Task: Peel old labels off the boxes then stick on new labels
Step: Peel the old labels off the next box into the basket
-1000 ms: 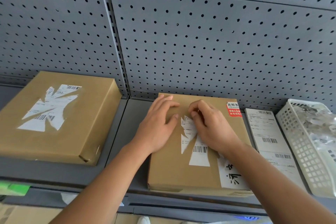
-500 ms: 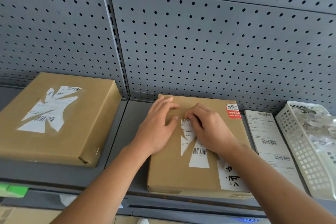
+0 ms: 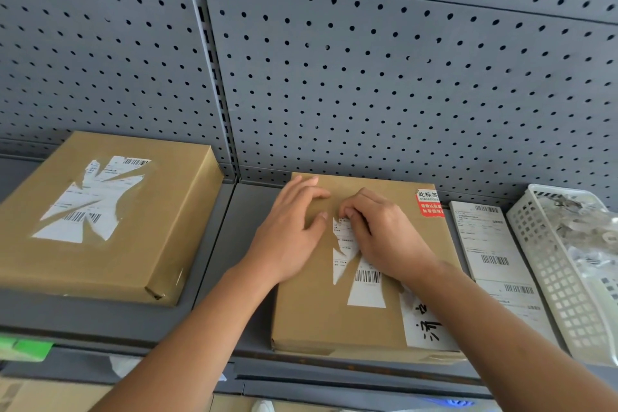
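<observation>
The right hand's (image 3: 384, 234) fingers (image 3: 351, 211) are curled, their tips pressed together and pinching the top edge of a torn label (image 3: 366, 288). Beside them the left hand's (image 3: 287, 234) fingers (image 3: 301, 191) lie straight and slightly spread, pressing flat on the brown box (image 3: 311, 318) that carries this label. The box lies flat on a grey shelf (image 3: 247, 211), its far edge against a pegboard (image 3: 368, 77). A red sticker (image 3: 429, 202) sits at its far right corner and a white sticker (image 3: 424, 324) with black characters at its near right. Just right of the box lies a sheet of new labels (image 3: 491, 244), then a white basket (image 3: 561, 278). Well apart to the left lies a second box (image 3: 160, 244) with its own ragged label (image 3: 90, 201).
</observation>
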